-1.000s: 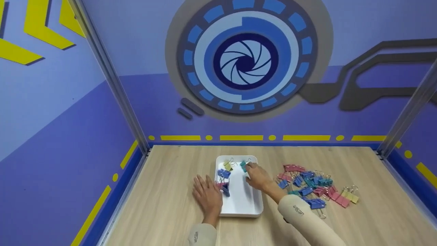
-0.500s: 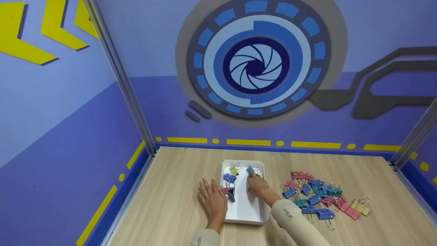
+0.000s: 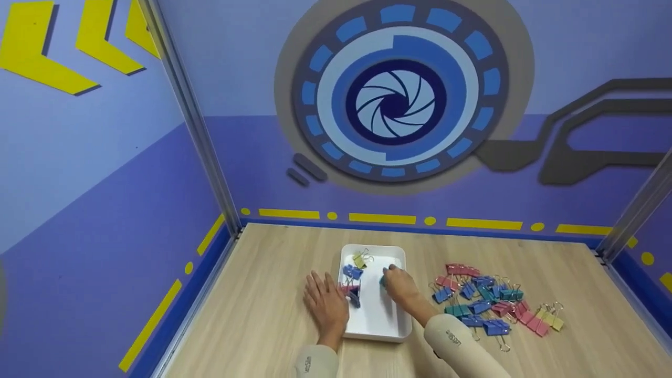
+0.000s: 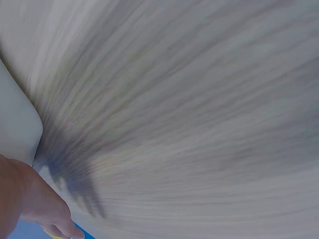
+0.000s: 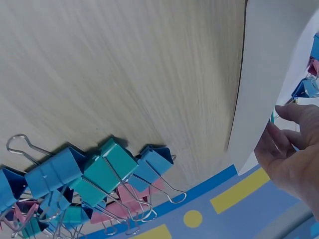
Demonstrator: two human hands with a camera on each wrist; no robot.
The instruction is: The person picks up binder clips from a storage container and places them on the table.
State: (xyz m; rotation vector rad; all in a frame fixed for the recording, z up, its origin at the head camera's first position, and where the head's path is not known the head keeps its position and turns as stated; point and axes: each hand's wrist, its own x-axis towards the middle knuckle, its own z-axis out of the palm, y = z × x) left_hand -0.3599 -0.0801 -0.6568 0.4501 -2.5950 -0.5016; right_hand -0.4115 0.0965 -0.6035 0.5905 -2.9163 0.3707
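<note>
A white tray (image 3: 375, 331) stands on the wooden table. My left hand (image 3: 326, 304) lies along its left edge with fingers stretched out; in the left wrist view only part of that hand (image 4: 42, 199) shows. Over the tray's right half, my right hand (image 3: 400, 286) pinches a teal binder clip (image 3: 383, 280), mostly covered by the fingers. In the right wrist view, the thumb and fingers of this hand (image 5: 294, 144) curl together just past the tray wall. Down the tray's left side are a yellow binder clip (image 3: 359, 260), a blue one (image 3: 353, 271), a pink one (image 3: 349, 289) and a dark blue one (image 3: 355, 298).
Right of the tray lies a loose pile of blue, teal, pink and yellow binder clips (image 3: 480, 307), some with wire handles sticking up. Patterned panels (image 3: 252, 163) close off the table's back and sides, with metal posts (image 3: 207, 152) at the corners.
My right hand has drawn the teal binder clip from the tray's far right corner toward its middle. The left hand keeps its place at the tray's edge. The head view has shifted slightly.
</note>
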